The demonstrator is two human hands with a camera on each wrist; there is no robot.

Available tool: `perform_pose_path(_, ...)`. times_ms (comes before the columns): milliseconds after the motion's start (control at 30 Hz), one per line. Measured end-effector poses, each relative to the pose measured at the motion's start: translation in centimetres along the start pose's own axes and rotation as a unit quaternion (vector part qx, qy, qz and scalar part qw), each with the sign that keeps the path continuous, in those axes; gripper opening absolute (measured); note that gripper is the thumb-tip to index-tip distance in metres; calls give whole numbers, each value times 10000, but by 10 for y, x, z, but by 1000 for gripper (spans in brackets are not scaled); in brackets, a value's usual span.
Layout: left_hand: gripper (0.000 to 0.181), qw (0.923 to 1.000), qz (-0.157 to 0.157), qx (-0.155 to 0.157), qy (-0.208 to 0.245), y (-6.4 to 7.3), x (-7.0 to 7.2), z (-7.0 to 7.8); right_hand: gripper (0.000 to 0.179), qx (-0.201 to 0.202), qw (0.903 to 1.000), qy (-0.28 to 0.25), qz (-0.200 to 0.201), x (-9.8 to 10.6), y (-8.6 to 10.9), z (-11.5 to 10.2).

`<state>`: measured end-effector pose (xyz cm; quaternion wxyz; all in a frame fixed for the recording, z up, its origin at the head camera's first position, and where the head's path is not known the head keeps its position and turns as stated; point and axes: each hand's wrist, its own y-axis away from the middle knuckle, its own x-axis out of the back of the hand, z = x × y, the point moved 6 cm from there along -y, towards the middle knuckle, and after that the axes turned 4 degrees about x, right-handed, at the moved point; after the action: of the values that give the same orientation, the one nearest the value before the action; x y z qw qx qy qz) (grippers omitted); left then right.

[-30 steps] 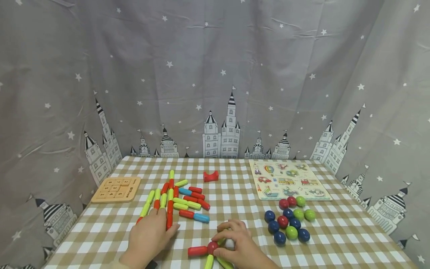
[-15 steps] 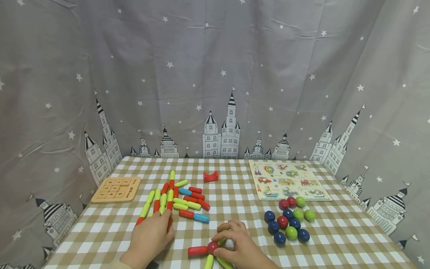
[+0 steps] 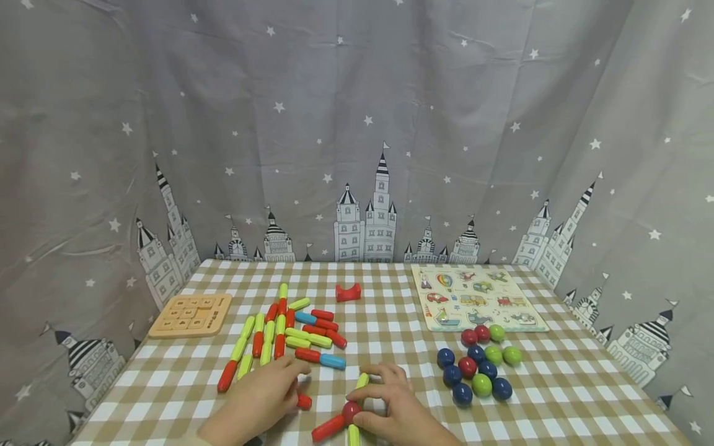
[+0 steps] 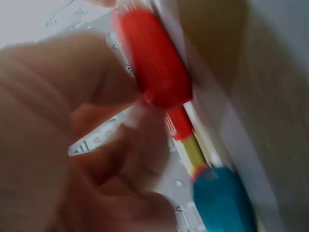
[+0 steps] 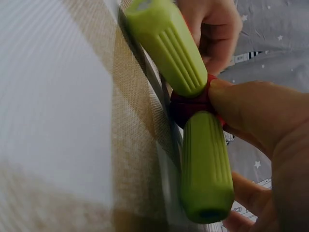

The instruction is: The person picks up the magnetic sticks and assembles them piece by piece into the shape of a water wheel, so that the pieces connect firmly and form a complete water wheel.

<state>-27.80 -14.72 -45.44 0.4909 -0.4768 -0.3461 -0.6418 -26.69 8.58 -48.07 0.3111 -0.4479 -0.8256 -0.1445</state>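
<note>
In the head view my left hand [image 3: 256, 399] pinches a short red rod [image 3: 304, 401] between thumb and fingers; the left wrist view shows this red rod [image 4: 159, 63] blurred at the fingertips. My right hand [image 3: 398, 409] holds a red ball [image 3: 350, 411] from which a red rod [image 3: 328, 428] and yellow-green rods [image 3: 354, 435] stick out. Close up in the right wrist view, the thumb presses on the ball [image 5: 186, 110], and two ribbed green rods [image 5: 206, 164] point away from it. The held red rod is apart from the ball.
Several red, green and blue rods [image 3: 320, 356] lie beyond my left hand. Blue, red and green balls [image 3: 467, 367] cluster at right. A picture puzzle board [image 3: 474, 297], a wooden number puzzle [image 3: 192, 316] and a red curved block [image 3: 348, 293] lie farther back on the checked tablecloth [image 3: 385, 316].
My left hand has taken a red rod from the near end of a row and moved it right, toward the ball. The ball with its rods has turned under my right hand.
</note>
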Motion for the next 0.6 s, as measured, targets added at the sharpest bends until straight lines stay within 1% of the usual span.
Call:
perform_pose_path(100, 20, 9979, -195, -604, 124, 4, -1, 6, 23, -13, 9999, -44, -104, -1, 0, -1)
perform_pose_path(133, 17, 9969, -227, -728, 202, 6, -1, 7, 25, -28, 9999, -53, -111, -1, 0, -1)
perform_pose_path(200, 20, 9943, -364, -935, 360, 8, -1, 7, 28, -72, 9998, -113, -116, -1, 0, -1)
perform_pose_path(300, 24, 9898, -700, -1035, 678, 12, -3, 6, 27, -53, 9998, -159, -105, 0, 0, 0)
perform_pose_path(367, 24, 9871, -828, -1127, 774, 12, -5, 5, 23, 21, 9998, -168, -60, 0, 0, -1)
perform_pose_path(400, 23, 9864, -863, -1158, 780, 12, -5, 6, 21, 85, 9998, -147, -36, 1, 0, -1)
perform_pose_path(500, 13, 9848, -804, -1378, 689, 10, -7, 10, 20, 204, 9997, -112, 1, 1, 1, -3)
perform_pose_path(600, 15, 9818, -833, -1569, 675, 9, -10, 20, 21, 217, 9996, -154, -44, 0, 1, -4)
